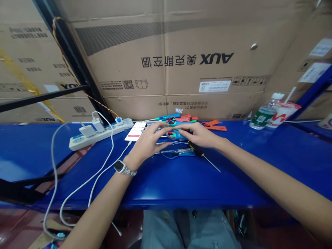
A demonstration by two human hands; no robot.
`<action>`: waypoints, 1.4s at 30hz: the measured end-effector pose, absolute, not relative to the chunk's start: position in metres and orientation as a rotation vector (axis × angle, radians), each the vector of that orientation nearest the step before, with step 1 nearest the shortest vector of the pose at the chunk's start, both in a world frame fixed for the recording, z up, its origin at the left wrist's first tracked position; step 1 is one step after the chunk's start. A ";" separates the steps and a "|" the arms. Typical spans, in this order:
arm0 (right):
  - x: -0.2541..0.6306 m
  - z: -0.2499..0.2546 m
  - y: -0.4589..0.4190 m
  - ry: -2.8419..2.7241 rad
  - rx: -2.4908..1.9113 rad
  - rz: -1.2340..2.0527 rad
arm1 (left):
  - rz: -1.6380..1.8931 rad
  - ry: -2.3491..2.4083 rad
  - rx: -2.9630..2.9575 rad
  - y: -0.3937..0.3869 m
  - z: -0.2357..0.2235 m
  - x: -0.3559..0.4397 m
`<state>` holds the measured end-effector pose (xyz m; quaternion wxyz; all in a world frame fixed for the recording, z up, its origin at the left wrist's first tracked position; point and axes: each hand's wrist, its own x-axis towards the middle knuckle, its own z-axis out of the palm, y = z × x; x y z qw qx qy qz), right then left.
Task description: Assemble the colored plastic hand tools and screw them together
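Observation:
Over a cluster of tools on the blue table, my left hand (149, 139) is open, thumb and fingers apart, its fingertips near scissors (172, 134) with blue and red handles. From the other side my right hand (201, 135) pinches at the same scissors' handles. Its fingers partly hide them. Another pair with blue handles (172, 116) lies behind. Below the hands rests a thin tool with a clear handle and blue trim (178, 152). A black and yellow screwdriver (199, 150) points toward the front right. Partly under my left hand is a lit phone (135, 132).
A white power strip (101, 134) with plugged-in chargers sits left, its white cables (103, 164) trailing over the front edge. Orange tools (214, 125) lie behind my right hand. A water bottle (264, 112) and a lidded cup (282, 114) stand right. Cardboard boxes (181, 34) rise behind.

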<state>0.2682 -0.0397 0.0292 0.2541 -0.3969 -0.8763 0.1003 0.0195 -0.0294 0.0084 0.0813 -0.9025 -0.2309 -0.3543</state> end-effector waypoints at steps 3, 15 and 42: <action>0.269 0.017 -0.059 -2.234 -0.993 0.516 | -1.136 -0.568 -2.767 -0.039 -0.001 0.019; 0.272 -0.002 -0.055 -2.370 -0.930 0.415 | -1.146 -0.917 -2.978 -0.048 -0.010 0.005; 0.349 -0.025 -0.047 -1.941 -1.369 0.119 | -0.862 -1.068 -2.809 -0.016 -0.025 0.008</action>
